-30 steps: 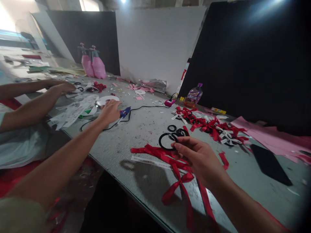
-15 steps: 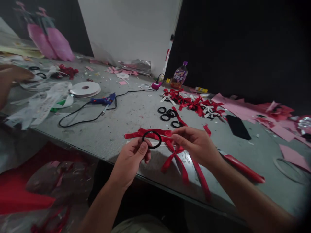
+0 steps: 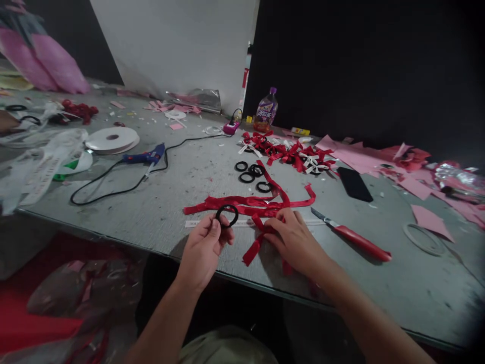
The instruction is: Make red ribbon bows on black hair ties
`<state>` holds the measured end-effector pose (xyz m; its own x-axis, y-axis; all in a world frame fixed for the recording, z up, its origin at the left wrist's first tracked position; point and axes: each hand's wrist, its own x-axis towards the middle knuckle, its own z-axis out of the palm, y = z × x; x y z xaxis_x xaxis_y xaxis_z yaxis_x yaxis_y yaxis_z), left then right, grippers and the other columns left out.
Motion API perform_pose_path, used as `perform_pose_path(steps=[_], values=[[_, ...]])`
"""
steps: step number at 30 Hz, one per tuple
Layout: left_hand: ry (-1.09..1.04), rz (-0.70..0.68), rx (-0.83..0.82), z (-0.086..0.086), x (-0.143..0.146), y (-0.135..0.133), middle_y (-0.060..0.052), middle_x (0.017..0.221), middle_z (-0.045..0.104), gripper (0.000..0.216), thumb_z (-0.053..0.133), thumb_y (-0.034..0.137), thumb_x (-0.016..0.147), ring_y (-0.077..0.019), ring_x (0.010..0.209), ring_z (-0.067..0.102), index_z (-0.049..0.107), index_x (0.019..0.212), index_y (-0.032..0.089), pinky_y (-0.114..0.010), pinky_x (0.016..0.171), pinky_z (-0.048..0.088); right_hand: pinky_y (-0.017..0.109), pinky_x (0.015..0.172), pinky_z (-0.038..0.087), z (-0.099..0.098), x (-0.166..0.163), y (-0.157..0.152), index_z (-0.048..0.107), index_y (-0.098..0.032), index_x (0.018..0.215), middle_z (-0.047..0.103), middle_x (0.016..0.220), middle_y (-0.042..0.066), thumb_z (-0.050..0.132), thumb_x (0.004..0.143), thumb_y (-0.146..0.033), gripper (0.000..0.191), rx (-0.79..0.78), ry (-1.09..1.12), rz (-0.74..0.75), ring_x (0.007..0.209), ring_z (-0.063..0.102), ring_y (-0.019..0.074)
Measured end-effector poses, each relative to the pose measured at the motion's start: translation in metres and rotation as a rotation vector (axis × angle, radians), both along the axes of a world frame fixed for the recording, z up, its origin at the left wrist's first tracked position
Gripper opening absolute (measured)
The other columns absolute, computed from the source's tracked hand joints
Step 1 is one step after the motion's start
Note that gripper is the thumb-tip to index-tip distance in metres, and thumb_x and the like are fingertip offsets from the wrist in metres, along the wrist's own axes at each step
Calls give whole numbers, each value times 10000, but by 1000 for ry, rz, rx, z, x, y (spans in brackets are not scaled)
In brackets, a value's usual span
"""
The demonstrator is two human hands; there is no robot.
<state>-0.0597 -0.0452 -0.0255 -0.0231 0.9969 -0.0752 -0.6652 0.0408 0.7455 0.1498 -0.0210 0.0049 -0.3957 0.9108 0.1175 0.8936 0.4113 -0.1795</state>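
Between the thumb and fingers of my left hand (image 3: 200, 250) is a black hair tie (image 3: 237, 216), raised a little over the table's front edge. My right hand (image 3: 301, 240) is closed on a red ribbon bow (image 3: 253, 250), whose loops and tails stick out around the fingers. Just beyond both hands lie several red ribbon strips (image 3: 227, 203) and a white printed ribbon (image 3: 193, 224). Several loose black hair ties (image 3: 247, 177) sit farther back. To the right of my right hand rests a red-handled knife (image 3: 364, 243), blade toward the ribbons.
A blue glue gun (image 3: 144, 155) with a looping black cord and a white ribbon spool (image 3: 113, 139) lie left. Behind are a pile of red and white bows (image 3: 295, 154), a bottle (image 3: 265, 111) and a phone (image 3: 355, 184). Another person's hand (image 3: 7, 122) shows at the far left.
My right hand has come down and closed on the red bow. My left hand still holds the hair tie. The view has turned slightly right, and the other person's hand has mostly left it.
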Motion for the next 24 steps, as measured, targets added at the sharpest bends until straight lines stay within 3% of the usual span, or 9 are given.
perform_pose_path(steps=[7,12,18,24], values=[[-24,-29,-8,8,2,0,-18,822,578,250,704,364,831,-130,663,589,600,776,143,-262,586,456,506,917,447,13,6,-10,660,-216,958,626,1167,101,598,898,-158,105,85,164,91,1094,567,288],[23,-77,-3,1,3,0,-18,829,575,258,664,402,865,-127,700,571,597,812,158,-262,645,465,328,773,514,32,-4,-30,638,-211,942,706,933,45,609,919,-197,39,112,556,215,867,656,180],[284,-105,138,-4,-1,-7,-31,849,566,315,533,454,945,-141,784,528,588,807,176,-267,740,438,274,784,534,32,-29,-41,674,-215,995,701,943,29,611,910,-118,144,58,657,328,881,655,142],[548,-118,351,15,-2,-21,-52,871,562,321,418,396,1002,-167,808,513,628,887,182,-298,756,404,253,733,553,30,-34,-47,673,-209,968,677,916,31,632,868,-28,211,296,749,299,834,653,128]])
